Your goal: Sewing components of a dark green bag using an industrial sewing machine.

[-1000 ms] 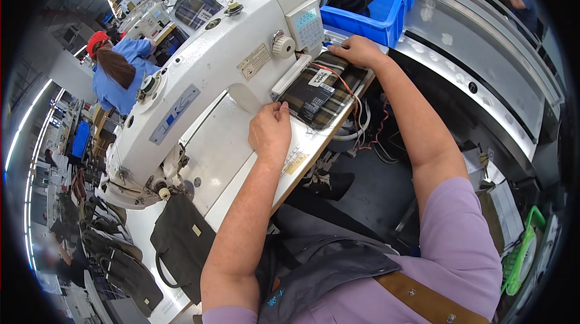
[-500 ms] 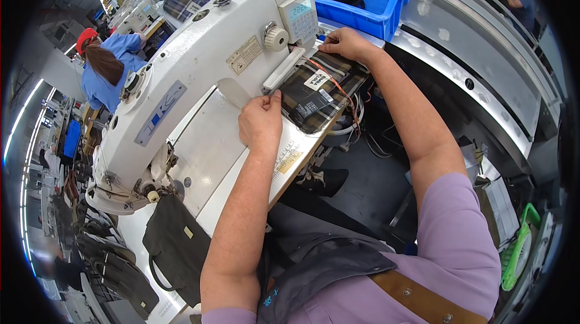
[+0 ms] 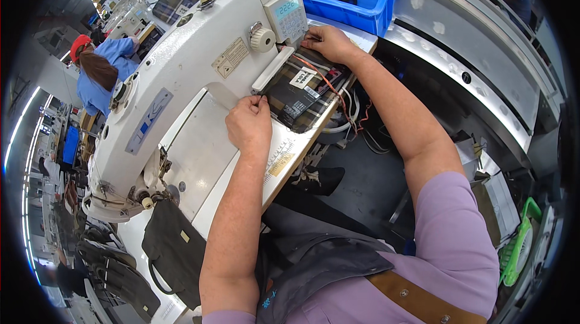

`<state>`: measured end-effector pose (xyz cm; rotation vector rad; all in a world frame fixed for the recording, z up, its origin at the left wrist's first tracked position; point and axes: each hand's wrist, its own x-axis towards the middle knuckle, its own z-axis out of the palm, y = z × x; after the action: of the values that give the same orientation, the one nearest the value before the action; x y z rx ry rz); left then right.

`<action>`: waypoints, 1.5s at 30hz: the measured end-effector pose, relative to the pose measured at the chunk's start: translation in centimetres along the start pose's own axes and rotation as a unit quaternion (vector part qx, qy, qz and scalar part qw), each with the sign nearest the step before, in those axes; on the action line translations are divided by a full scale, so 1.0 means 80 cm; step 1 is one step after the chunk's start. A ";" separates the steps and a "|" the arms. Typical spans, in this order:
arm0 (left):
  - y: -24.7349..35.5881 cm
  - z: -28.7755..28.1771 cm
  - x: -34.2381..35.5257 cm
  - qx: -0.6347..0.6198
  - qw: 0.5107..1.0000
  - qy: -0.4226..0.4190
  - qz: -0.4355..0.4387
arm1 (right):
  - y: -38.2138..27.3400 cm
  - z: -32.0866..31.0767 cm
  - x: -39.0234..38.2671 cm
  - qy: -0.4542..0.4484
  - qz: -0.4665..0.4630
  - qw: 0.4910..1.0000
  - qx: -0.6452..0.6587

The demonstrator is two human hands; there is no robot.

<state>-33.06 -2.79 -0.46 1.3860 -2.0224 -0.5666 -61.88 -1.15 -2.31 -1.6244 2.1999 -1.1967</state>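
As plaid cloth [image 3: 281, 87] shifts away from the control panel [image 3: 287, 12], left hand [image 3: 249, 123] and right hand [image 3: 332, 44] pinch its edges in narrow grips, keeping it spread on the table [image 3: 281, 138] beside the sewing machine [image 3: 192, 47].

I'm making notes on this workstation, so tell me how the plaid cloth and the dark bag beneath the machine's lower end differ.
The plaid cloth is checked; the dark bag is plain except for a small pale patch.
The plaid cloth has the left hand and right hand at its edges; neither touches the dark bag.
Both are dark-toned.
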 end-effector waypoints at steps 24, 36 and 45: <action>-0.018 -0.011 -0.013 0.110 0.978 -0.002 0.178 | -0.044 -0.086 -0.116 0.086 -0.064 0.994 -0.020; -0.018 -0.016 -0.032 0.040 0.970 0.010 0.239 | -0.078 -0.077 -0.169 -0.014 -0.141 0.981 -0.133; -0.014 -0.028 -0.046 0.027 0.942 -0.024 0.333 | -0.068 -0.080 -0.189 0.101 -0.078 0.986 -0.112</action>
<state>-29.81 0.27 -0.51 0.6352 -2.3778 -0.2388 -55.35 14.53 0.84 -1.8664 2.4472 -1.2420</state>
